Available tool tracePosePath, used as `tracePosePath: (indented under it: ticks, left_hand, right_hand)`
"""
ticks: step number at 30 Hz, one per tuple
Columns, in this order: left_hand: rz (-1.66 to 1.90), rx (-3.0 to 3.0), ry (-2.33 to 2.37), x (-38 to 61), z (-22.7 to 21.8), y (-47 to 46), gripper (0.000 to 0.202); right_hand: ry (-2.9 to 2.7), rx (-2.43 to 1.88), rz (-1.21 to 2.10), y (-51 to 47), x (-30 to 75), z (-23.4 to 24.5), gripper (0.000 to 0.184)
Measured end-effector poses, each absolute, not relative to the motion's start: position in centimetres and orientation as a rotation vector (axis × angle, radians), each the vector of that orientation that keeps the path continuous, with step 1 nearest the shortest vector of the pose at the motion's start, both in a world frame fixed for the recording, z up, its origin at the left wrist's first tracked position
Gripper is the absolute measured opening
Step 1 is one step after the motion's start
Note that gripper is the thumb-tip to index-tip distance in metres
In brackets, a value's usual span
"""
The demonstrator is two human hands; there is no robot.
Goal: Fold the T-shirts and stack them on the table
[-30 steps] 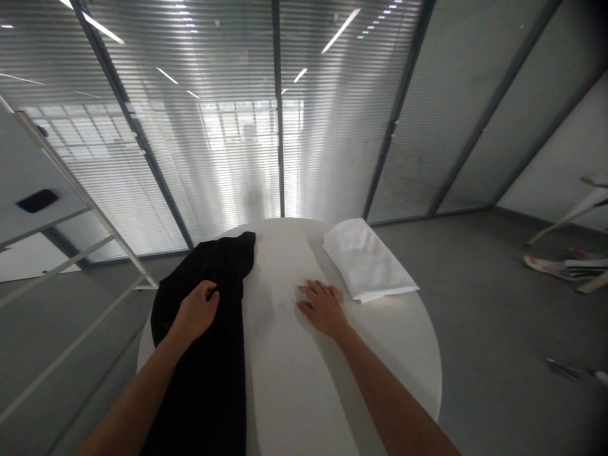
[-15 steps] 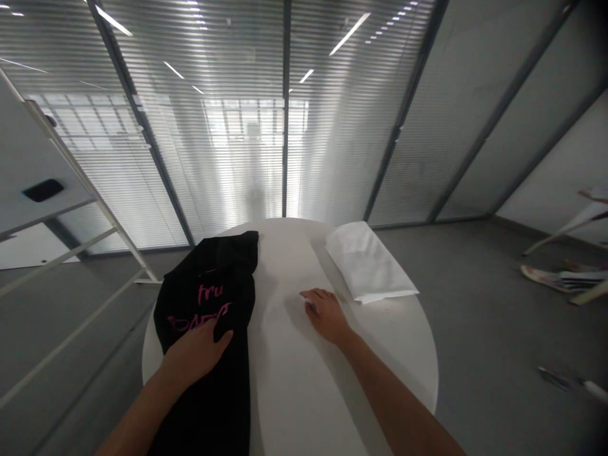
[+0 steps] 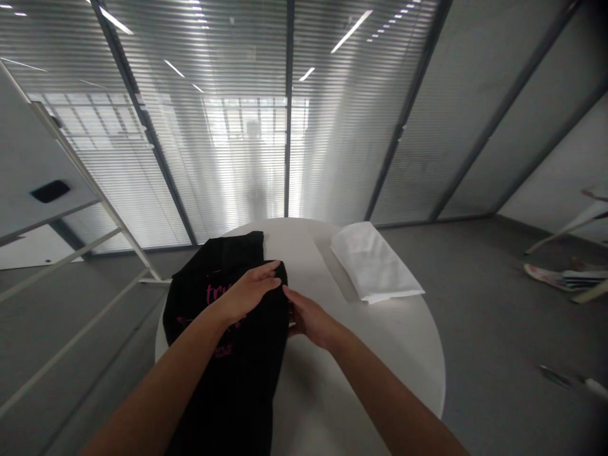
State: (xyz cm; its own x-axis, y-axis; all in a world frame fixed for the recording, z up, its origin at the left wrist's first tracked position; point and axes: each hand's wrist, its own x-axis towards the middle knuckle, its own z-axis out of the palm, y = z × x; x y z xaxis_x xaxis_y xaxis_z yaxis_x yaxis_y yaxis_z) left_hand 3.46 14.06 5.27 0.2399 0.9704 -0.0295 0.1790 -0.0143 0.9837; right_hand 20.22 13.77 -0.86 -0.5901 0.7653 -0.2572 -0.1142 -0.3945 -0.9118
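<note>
A black shirt (image 3: pixel 251 361) with pink lettering lies lengthwise on the left half of the round white table (image 3: pixel 403 354). My left hand (image 3: pixel 247 291) rests across the top of it, fingers stretched toward the shirt's right edge and the thumb a little apart. At that edge, my right hand (image 3: pixel 311 320) pinches the fabric, its thumb on top and fingers tucked underneath, partly hidden. The two hands are close together, almost touching. Part of the lettering is covered by my left hand and forearm.
A folded white cloth or sheet (image 3: pixel 375 263) lies at the table's right side. On the left stands a wheeled whiteboard frame (image 3: pixel 109 209) with a dark eraser-like item (image 3: pixel 50 191) on the board. Blinds (image 3: pixel 228 177) hang behind glass panels. Blurred objects sit on the right floor.
My left hand has slid up and right across the shirt. My right hand moved from the bare table to the shirt's edge and took hold; that edge now reaches further right.
</note>
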Motion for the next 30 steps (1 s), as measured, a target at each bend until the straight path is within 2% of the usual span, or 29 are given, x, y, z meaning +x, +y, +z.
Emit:
tracePosePath:
  ticks: [2,4,7,10,13,18,21,25,28,30]
  left_hand:
    - [0.934,1.335,1.014,4.1,5.3,14.4,0.066]
    - [0.916,1.403,1.057,3.2,4.9,14.1,0.062]
    - [0.795,1.714,1.562,-0.3,2.6,12.6,0.050]
    - [0.388,1.848,2.158,-4.8,-1.6,10.0,0.047]
    - [0.221,2.001,2.334,-7.6,-5.9,7.2,0.048]
    - [0.403,2.205,2.284,-8.4,-9.4,6.0,0.036]
    - [0.588,2.214,2.100,-8.6,-9.5,7.4,0.029]
    - [0.668,2.130,1.802,-8.0,-8.2,8.7,0.025]
    - [0.553,2.116,1.633,-6.2,-6.1,8.3,0.022]
    - [0.455,2.108,1.539,-5.0,-4.5,7.8,0.022]
  right_hand:
    - [-1.189,-0.916,1.959,13.8,20.9,-0.5,0.045]
    - [-1.148,-0.946,1.858,14.0,21.9,-0.7,0.044]
    - [-1.015,-1.056,1.767,14.6,23.9,-1.7,0.042]
    - [-0.896,-1.165,1.712,15.1,26.5,-2.9,0.039]
    - [-0.870,-1.289,1.660,15.0,28.7,-3.8,0.034]
    - [-1.109,-1.512,1.697,13.5,30.7,-4.0,0.034]
    - [-1.585,-1.465,1.806,12.5,32.3,-2.6,0.037]
    - [-2.329,-1.352,1.632,12.1,35.1,0.7,0.027]
    - [-2.544,-1.433,1.568,12.1,36.6,3.2,0.020]
    - [-2.570,-1.504,1.520,12.4,37.1,4.4,0.024]
